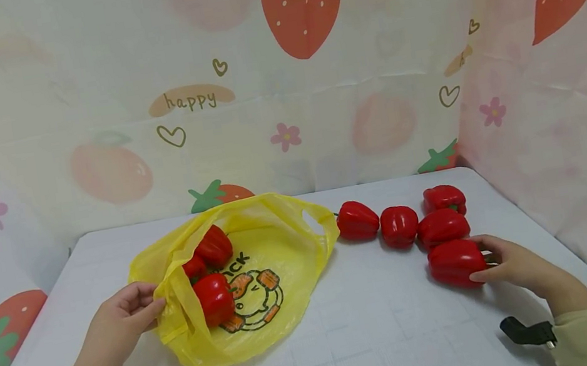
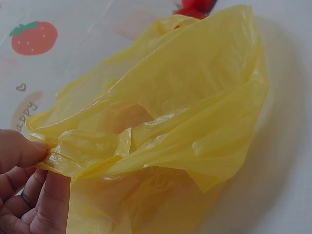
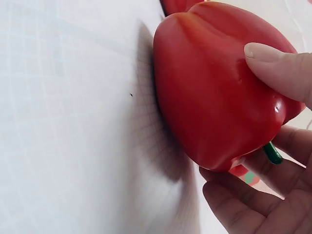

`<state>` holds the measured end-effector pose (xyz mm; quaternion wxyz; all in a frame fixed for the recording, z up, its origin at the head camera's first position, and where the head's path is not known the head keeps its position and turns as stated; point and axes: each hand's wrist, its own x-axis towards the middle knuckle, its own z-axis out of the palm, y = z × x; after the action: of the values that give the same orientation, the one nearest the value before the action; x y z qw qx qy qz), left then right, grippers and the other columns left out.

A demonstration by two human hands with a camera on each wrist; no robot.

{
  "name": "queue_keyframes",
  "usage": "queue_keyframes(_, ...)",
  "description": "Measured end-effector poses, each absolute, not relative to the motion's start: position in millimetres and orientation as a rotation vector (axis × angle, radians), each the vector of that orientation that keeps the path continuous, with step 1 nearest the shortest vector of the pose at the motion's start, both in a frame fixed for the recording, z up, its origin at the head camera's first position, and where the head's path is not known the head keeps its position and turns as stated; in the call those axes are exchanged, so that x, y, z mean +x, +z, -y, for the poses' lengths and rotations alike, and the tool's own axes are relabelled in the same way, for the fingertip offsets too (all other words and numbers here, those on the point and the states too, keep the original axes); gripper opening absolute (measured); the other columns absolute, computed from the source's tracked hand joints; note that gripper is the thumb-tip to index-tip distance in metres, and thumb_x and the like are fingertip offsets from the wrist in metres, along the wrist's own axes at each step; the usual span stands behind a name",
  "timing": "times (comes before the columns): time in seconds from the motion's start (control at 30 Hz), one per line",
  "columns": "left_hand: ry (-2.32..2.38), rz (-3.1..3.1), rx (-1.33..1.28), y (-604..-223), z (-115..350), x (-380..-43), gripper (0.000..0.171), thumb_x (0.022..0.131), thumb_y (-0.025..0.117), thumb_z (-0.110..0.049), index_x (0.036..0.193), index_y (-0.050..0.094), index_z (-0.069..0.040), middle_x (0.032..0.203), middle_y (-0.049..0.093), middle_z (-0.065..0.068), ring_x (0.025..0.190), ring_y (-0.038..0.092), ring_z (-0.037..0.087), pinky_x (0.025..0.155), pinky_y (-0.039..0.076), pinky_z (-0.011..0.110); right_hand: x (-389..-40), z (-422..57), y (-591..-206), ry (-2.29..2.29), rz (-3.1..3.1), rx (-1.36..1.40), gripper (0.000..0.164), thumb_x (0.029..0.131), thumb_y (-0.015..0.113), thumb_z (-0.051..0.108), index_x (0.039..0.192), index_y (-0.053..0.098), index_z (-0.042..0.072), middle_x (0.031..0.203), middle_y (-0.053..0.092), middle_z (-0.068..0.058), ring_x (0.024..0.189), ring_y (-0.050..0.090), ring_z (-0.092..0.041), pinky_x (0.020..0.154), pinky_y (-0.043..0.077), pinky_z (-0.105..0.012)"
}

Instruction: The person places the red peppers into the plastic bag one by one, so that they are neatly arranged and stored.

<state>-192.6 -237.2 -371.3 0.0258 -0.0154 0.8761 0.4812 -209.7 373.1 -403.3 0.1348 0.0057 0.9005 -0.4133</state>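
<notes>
Plainly, in the head view, the left hand [image 1: 132, 308] pinches the left edge of a yellow bag [image 1: 299, 277], which lies gaping on the left of the white table [image 1: 362, 337] with red peppers [image 1: 215, 300] inside. On the right, the right hand [image 1: 507, 262] grips the nearest pepper [image 1: 456, 264] outside the bag; two peppers [image 1: 442, 227] sit just beyond it toward the far edge, and two more peppers [image 1: 399, 227] run left to the bag. In the left wrist view, the thumb and fingers clamp together on crumpled plastic. In the right wrist view, thumb and fingers close round the held pepper near its green stem [image 3: 273, 153]; whether it touches the table, I cannot tell.
</notes>
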Motion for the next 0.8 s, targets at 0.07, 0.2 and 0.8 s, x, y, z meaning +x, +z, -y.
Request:
queue_keyframes(0.07,1.485,-2.708,-0.050,-371,237,-193,0.046,0.087,0.060,-0.034,0.118,0.051,-0.002,0.105,0.058,0.012,0.086,0.058,0.013,0.072,0.054,0.023,-210,-372,-404,-1.200,-2.612,0.004,0.086,0.071,0.077,0.031,0.137,0.030,0.003,0.130,0.041,-0.024,0.114,0.043,-0.040,0.081,0.050,-0.045)
queue_keyframes(0.2,1.484,-2.707,-0.053,-371,237,-193,0.046,0.087,0.060,-0.034,0.118,0.050,-0.002,0.105,0.058,0.012,0.086,0.057,0.014,0.072,0.054,0.023,-210,-371,-403,-1.197,-2.616,-0.002,0.085,0.071,0.077,0.030,0.136,0.029,0.002,0.128,0.042,-0.024,0.113,0.043,-0.040,0.081,0.050,-0.045)
queue_keyframes(0.8,1.498,-2.711,-0.047,-375,237,-194,0.046,0.087,0.060,-0.034,0.118,0.051,-0.002,0.104,0.059,0.012,0.084,0.058,0.011,0.072,0.053,0.022,-216,-355,-384,-1.353,-2.593,-0.117,0.086,0.070,0.078,0.025,0.137,0.029,0.004,0.131,0.039,-0.024,0.115,0.041,-0.042,0.076,0.054,-0.040)
